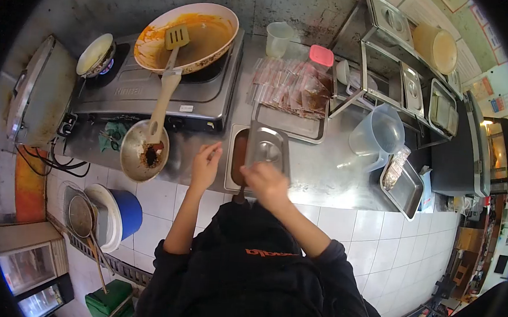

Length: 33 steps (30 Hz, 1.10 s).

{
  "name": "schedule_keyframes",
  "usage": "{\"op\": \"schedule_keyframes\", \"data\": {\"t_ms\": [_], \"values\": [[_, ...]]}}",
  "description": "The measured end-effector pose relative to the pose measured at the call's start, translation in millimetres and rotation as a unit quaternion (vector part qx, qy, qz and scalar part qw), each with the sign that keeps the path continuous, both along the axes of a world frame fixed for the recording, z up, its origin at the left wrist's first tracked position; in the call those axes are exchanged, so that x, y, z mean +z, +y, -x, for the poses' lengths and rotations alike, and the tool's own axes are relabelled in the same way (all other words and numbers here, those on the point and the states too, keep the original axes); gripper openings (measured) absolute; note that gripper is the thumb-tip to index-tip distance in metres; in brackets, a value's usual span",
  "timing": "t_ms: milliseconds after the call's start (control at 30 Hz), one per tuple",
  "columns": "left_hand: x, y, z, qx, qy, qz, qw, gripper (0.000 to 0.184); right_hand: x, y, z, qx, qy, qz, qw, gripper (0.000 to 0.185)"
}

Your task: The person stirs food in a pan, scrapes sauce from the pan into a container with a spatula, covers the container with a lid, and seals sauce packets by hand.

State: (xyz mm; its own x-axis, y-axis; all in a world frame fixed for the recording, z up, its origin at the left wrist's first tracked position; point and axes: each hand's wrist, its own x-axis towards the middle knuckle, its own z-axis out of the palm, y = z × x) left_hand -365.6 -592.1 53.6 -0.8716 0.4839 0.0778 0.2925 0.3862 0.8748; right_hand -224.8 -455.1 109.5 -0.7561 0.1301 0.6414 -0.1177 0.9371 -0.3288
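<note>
My left hand (206, 166) hovers just left of a steel food pan (230, 163), fingers apart and holding nothing. Brown sauce (240, 149) shows in the pan's uncovered left part. A steel lid (271, 151) lies shifted to the right over the rest. Over the lid's near end is my right hand (267, 185), slightly blurred, with curled fingers at the lid's lower left edge. What those fingers hold, if anything, I cannot make out. A dark handle end (240, 196) juts from the pan's near side, close below the right hand.
On the gas stove (126, 101) sits a frying pan (213, 57) with orange residue and a slotted turner (177, 37). A small pan (143, 166) is below its handle. Filled plastic packets (290, 88) lie on a tray (308, 130). A plastic jug (378, 131) stands right.
</note>
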Motion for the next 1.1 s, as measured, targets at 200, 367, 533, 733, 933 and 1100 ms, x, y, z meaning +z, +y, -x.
{"op": "schedule_keyframes", "data": {"t_ms": [200, 367, 533, 733, 933, 1100], "values": [[-31, 3, 13, -0.057, -0.056, -0.028, 0.996, 0.035, -26, -45, 19, 0.081, -0.145, 0.014, 0.986, 0.012], [-38, 5, 15, -0.112, -0.039, -0.012, 0.993, 0.038, -25, -33, 18, 0.091, -0.220, 0.151, 0.959, 0.011], [-25, 4, 14, -0.104, -0.095, 0.011, 0.990, 0.036, -34, 26, 10, -0.307, -0.089, 0.129, 0.939, 0.022], [-31, 4, 20, -0.113, -0.107, 0.003, 0.988, 0.033, -52, 40, 1, -0.173, -0.303, 0.353, 0.868, 0.035], [-39, 10, 25, -0.124, -0.149, -0.030, 0.980, 0.034, -43, 45, -1, -0.154, -0.327, 0.377, 0.853, 0.035], [10, 38, 21, -0.144, -0.199, -0.063, 0.967, 0.032, -26, 67, -17, -0.166, -0.265, 0.365, 0.877, 0.035]]}}
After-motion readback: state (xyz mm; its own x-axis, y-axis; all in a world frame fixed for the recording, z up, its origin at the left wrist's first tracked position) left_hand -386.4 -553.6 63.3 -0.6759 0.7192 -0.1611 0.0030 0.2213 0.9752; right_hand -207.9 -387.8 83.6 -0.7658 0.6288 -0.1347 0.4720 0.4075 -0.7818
